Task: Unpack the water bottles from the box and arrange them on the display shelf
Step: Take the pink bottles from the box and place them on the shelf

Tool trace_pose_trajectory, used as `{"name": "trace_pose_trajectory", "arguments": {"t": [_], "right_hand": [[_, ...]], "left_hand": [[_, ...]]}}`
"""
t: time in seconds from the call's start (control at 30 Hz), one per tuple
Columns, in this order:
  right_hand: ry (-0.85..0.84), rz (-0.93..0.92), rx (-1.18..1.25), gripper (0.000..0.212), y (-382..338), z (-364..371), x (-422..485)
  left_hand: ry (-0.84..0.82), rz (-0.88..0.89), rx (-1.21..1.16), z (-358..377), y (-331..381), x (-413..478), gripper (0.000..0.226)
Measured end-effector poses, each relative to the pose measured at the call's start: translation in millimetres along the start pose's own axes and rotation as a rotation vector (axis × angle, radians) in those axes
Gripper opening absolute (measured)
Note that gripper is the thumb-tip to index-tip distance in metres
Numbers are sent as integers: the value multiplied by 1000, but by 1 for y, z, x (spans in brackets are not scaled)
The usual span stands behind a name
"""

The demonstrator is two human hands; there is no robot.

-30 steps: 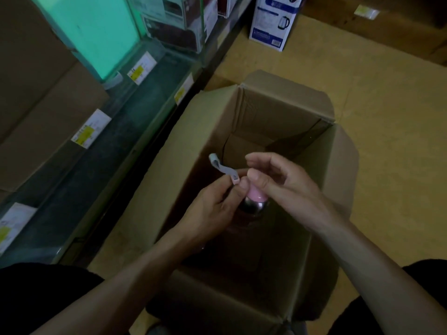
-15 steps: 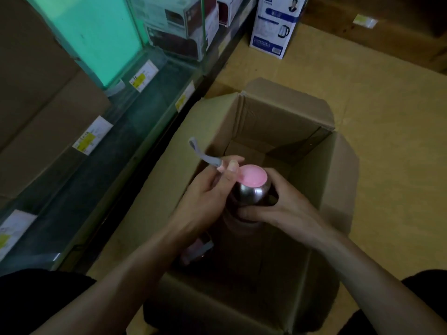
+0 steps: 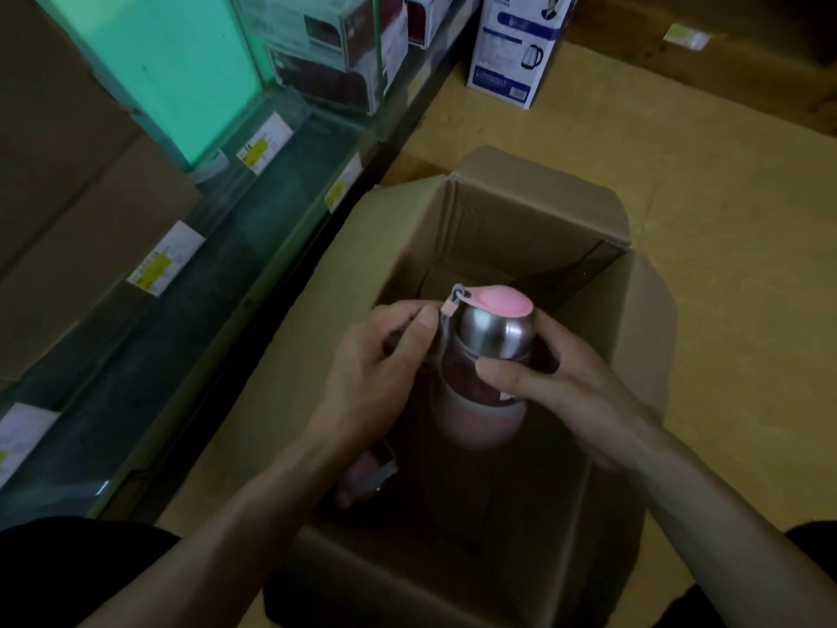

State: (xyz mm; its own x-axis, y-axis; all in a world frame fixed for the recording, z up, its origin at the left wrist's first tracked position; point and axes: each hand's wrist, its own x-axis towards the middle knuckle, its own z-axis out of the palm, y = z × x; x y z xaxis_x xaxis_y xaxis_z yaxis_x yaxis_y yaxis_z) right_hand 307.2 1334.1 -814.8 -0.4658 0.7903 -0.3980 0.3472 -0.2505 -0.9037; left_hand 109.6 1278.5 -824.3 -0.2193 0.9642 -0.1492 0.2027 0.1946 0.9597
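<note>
Water bottle point(image 3: 482, 401), pink with a steel collar and a pink lid, was held upright in the middle of the frame, over the mouth of the open cardboard box point(image 3: 521, 228) and partly down inside it. The right hand point(image 3: 566, 392) gripped it just under the collar, with the thumb across the front and the fingers curled round the far side. The left hand point(image 3: 376, 369) pinched the grey carry strap point(image 3: 448, 321) between thumb and fingers, right against the left side of the collar.

A second before, the strap stuck out loose toward the upper left and the right hand was pinching the lid from above. Since then the right hand had dropped to the neck, the strap had been drawn down alongside the cap, and far more of the bottle's body showed. It looked as though the bottle was being tidied and lifted clear, so the unpacking step seemed almost done for this one, with the placing not yet begun.

A second bottle point(image 3: 367, 473) lay in shadow low in the box, beneath the left wrist, so more was left to unpack. The display shelf point(image 3: 190, 319) ran along the left of the frame, with yellow-and-white price labels point(image 3: 165, 258) on its edge
</note>
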Motion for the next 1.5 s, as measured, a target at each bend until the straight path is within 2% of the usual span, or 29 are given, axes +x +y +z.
{"name": "trace_pose_trajectory", "arguments": {"t": [0.1, 0.23, 0.37, 0.43, 0.53, 0.67, 0.77, 0.9, 1.07, 1.3, 1.43, 1.5], "right_hand": [[-11, -7, 117, 60, -2, 1, 3], [-1, 33, 189, 50, -2, 5, 6], [75, 115, 245, 52, -1, 6, 11], [65, 151, 233, 52, -3, 5, 14], [40, 186, 205, 50, -2, 7, 19], [31, 198, 222, 56, -5, 15, 22], [-55, 244, 272, 55, -11, 19, 17], [-124, 376, 322, 61, -22, 20, 5], [-94, 404, 366, 66, -46, 27, -12], [-123, 429, 425, 61, -91, 33, -66], [-110, 439, 391, 44, -128, 37, -113], [-90, 466, 393, 42, -152, 34, -136]], "left_hand": [[-73, 87, 143, 6, -9, -4, 29], [-249, -15, -95, 8, -4, -5, 39], [-319, -137, -235, 6, 2, -8, 42], [-355, -213, -276, 7, 3, -11, 55], [-338, -271, -295, 9, 1, -14, 71], [-279, -299, -309, 9, 4, -14, 74], [-229, -305, -290, 8, 12, -14, 74], [-267, -317, -234, -1, 24, -17, 76], [-279, -351, -228, -12, 44, -28, 82], [-246, -471, -298, -35, 102, -71, 70], [-228, -517, -285, -44, 148, -108, 68], [-243, -537, -285, -52, 177, -123, 70]]}}
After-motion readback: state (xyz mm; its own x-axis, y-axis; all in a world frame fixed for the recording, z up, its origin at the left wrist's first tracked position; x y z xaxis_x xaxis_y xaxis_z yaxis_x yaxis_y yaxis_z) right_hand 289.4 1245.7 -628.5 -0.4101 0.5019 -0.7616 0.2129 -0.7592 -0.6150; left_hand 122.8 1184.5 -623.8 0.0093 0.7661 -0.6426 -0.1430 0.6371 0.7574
